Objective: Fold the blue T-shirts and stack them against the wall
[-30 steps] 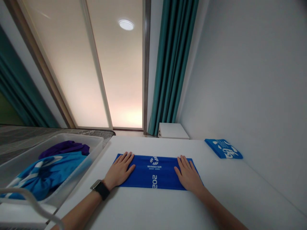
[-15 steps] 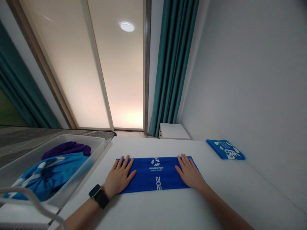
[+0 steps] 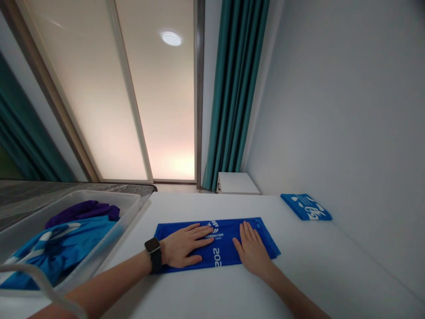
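A dark blue piece of clothing [image 3: 229,252], folded into a long flat strip with white print, lies across the white table [image 3: 206,294]. My left hand [image 3: 186,246], with a black watch [image 3: 154,254] on its wrist, rests flat on the strip's left half, fingers pointing right over part of the printed logo. On the right half lies my right hand [image 3: 253,250], its fingers stretched out and pointing away from me. Neither hand grips the cloth. The cloth's right end looks slightly layered.
To the left stands a translucent plastic bin [image 3: 133,206] holding purple cloth [image 3: 84,212] and light blue cloth [image 3: 76,243]. A folded blue item [image 3: 306,206] with white print lies at the back right by the wall. A pale curved tube [image 3: 44,283] crosses the lower left.
My left hand has slid from the strip's left end towards its middle and turned to point right. The right hand has moved slightly inward from the right end.
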`<act>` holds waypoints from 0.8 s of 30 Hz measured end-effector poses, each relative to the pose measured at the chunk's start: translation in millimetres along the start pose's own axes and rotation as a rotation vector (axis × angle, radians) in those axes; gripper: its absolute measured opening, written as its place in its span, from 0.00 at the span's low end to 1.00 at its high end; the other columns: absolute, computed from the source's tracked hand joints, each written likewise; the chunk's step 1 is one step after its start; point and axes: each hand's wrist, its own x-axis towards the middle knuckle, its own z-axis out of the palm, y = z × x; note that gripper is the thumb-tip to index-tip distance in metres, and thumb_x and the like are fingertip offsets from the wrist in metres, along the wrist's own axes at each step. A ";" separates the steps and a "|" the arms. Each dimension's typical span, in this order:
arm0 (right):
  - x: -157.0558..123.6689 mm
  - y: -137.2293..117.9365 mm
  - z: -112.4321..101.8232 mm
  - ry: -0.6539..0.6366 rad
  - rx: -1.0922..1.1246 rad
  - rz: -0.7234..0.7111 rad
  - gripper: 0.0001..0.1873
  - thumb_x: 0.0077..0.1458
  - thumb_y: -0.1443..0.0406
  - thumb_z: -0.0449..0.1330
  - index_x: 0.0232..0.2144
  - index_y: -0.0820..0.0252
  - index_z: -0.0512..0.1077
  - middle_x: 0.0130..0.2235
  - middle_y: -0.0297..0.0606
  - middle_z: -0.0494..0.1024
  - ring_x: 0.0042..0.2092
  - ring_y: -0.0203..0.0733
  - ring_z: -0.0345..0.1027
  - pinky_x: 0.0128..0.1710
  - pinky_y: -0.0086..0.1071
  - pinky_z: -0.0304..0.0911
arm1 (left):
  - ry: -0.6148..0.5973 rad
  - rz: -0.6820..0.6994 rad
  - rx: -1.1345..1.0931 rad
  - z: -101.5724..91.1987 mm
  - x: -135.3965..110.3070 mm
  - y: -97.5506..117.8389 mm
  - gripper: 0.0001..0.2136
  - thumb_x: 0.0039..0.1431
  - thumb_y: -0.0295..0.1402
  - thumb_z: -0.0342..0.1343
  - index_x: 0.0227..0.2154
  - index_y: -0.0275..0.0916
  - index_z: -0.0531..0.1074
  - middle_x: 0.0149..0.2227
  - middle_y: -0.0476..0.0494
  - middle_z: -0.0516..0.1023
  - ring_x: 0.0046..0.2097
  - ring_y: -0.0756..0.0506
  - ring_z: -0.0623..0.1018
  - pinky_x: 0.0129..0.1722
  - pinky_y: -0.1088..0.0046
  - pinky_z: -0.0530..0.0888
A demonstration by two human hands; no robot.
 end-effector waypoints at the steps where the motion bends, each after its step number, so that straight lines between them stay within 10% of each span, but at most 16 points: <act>1: 0.2 0.7 2.3 0.001 0.004 -0.004 0.40 0.65 0.48 0.34 0.66 0.75 0.51 0.68 0.54 0.48 0.69 0.53 0.39 0.67 0.47 0.38 | -0.008 0.001 0.000 2.5 -0.6 -1.5 0.29 0.66 0.44 0.48 0.67 0.52 0.48 0.69 0.49 0.49 0.68 0.41 0.55 0.67 0.57 0.52; 13: 67.7 39.7 -7.8 -0.096 0.086 -0.373 0.38 0.66 0.48 0.34 0.67 0.66 0.49 0.69 0.47 0.48 0.70 0.45 0.37 0.68 0.45 0.34 | 0.104 -0.389 0.040 54.2 6.9 49.1 0.27 0.70 0.46 0.38 0.68 0.46 0.48 0.70 0.44 0.47 0.69 0.39 0.50 0.67 0.51 0.50; 19: 75.9 46.2 -7.4 -0.013 0.149 -0.355 0.35 0.67 0.50 0.37 0.66 0.66 0.53 0.68 0.47 0.53 0.69 0.45 0.43 0.67 0.44 0.39 | 0.093 -0.228 0.025 28.7 1.3 32.6 0.27 0.69 0.44 0.41 0.68 0.47 0.46 0.70 0.43 0.45 0.70 0.38 0.48 0.67 0.49 0.48; 24: 61.1 26.7 -9.6 0.147 -0.038 -0.038 0.30 0.65 0.58 0.42 0.62 0.71 0.60 0.62 0.55 0.63 0.62 0.56 0.55 0.60 0.47 0.49 | 0.002 0.030 -0.009 4.9 -11.2 2.3 0.29 0.67 0.42 0.47 0.68 0.48 0.47 0.70 0.45 0.48 0.69 0.40 0.52 0.68 0.56 0.50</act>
